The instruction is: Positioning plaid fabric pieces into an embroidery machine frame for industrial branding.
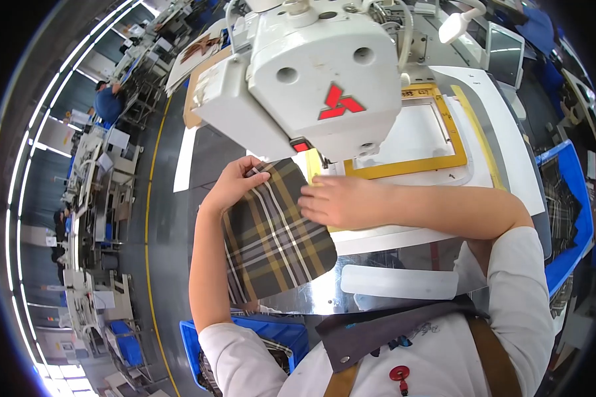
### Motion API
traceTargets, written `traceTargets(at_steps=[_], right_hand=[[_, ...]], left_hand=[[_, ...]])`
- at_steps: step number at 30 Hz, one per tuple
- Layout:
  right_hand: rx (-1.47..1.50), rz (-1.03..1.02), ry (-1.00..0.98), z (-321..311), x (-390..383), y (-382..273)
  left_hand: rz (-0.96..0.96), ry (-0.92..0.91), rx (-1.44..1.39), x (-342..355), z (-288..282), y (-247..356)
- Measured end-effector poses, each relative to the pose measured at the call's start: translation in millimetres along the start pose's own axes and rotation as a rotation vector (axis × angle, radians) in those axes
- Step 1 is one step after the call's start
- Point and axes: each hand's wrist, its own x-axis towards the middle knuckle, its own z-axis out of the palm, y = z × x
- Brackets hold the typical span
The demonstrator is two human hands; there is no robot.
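Observation:
A piece of dark plaid fabric, crossed with white and mustard lines, lies slanted in front of the sewing machine head. My left hand grips its upper left edge, thumb on top and the other fingers partly hidden. Along the right edge of the cloth rests my right hand, slightly blurred, its fingers stretched leftward over the fabric and its thumb out of sight. A yellow strip stands just beyond the cloth, below the machine head. Right of it sits a yellow rectangular frame on a white plate.
A translucent plastic strip lies on the shiny table near me. Blue bins with plaid pieces stand below left and, as another blue bin, at the right. A monitor is at the back right. Other workstations line the left, beyond a yellow floor line.

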Motion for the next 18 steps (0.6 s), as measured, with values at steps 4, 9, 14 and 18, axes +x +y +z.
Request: traceTargets(at_steps=[4,9,14,18], right_hand=[[0.021,-0.06,0.178,-7,-22,2],[-0.103,-0.109,0.204,-7,-14,7],[0.239,0.068,0.056,-6,-27,-8],[0.166,0.125,0.077,-14,-40,-11]], left_hand=[[-0.022,-0.026,-0.058,9,4,12],[0.095,0.135,0.066,25,25,23],[0.181,0.133,0.319,30,43,34],[0.298,0.153,0.366,54,45,13]])
